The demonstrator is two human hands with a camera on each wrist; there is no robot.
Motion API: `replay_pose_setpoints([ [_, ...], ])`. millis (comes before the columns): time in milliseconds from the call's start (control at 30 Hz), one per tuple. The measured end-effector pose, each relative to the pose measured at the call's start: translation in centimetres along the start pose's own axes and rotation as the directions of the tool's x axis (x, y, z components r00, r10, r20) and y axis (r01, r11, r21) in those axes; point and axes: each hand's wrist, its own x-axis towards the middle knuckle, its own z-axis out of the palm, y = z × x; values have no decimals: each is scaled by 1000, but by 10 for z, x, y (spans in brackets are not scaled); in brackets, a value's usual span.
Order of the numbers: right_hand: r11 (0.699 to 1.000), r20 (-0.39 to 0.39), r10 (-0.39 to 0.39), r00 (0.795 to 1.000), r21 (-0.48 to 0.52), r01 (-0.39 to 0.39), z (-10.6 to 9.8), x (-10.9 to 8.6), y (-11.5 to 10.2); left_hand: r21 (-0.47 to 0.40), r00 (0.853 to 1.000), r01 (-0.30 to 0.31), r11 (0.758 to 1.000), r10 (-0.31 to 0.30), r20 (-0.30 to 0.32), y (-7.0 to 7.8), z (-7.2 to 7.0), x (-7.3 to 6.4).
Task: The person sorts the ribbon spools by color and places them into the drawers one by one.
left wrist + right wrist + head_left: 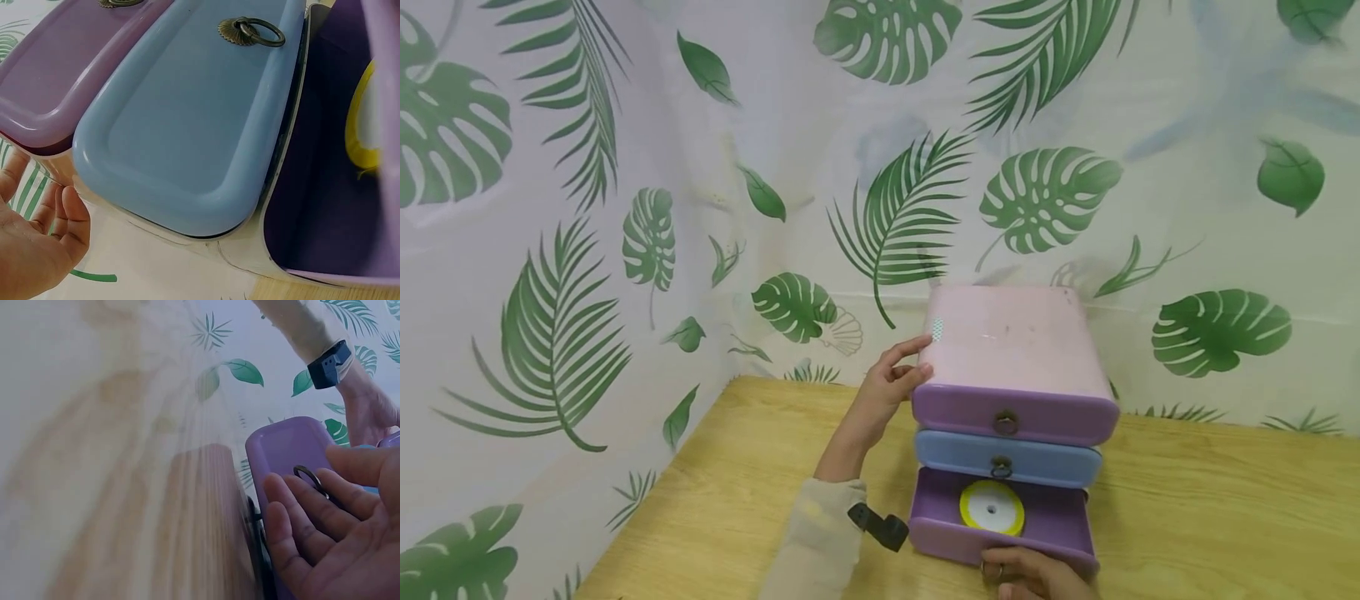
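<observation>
A small three-drawer chest with a pale pink top (pixel 1007 342) stands on the table. My left hand (pixel 891 383) rests against its upper left side, fingers extended; the left wrist view shows this hand (pixel 44 237) beside the purple top drawer (pixel 69 69). The blue middle drawer (pixel 1045 460) looks closed. The purple bottom drawer (pixel 1075 512) is pulled out, holding a flat round spool (pixel 992 507) with a white face and yellow rim. At its front is my right hand (pixel 1037 575), fingers loosely bent beside the ring pull (pixel 311 480); no pinch on the ring shows.
The wood-grain table (pixel 715 483) extends on both sides of the chest. Behind and to the left hangs a white covering (pixel 760 108) printed with green leaves. A black strap with a small device (pixel 880 527) is on the left wrist.
</observation>
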Motion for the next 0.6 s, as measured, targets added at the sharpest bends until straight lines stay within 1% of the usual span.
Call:
replay_pose_setpoints([
  [33,999,-31,34,999,-15,-35,0,0,-4,0,1000,1,1000,-1,-1,0,0,0],
  [67,998,-55,44,998,-49,-46,0,1,-7,0,1000,1,1000,-1,-3,0,1,0],
  [167,980,-110,15,994,-194,-36,-1,4,-13,0,1000,-1,1000,1,-11,0,1,0],
  [267,961,-171,-13,985,-276,-35,-3,9,-15,-1,1000,-4,1000,4,-15,-1,1,0],
  [333,953,-220,-16,975,-297,-51,-5,13,-15,-2,1000,-7,1000,7,-13,-1,1,0],
  [400,954,-258,-24,966,-295,-55,-6,16,-15,0,1000,-9,1000,9,-7,-1,1,0],
  [533,944,-302,-72,951,-328,-32,-7,22,-16,5,1000,-9,1000,9,1,-1,0,1],
  [600,945,-331,-64,941,-323,-49,-7,25,-18,7,1000,-11,1000,11,2,0,0,1],
])
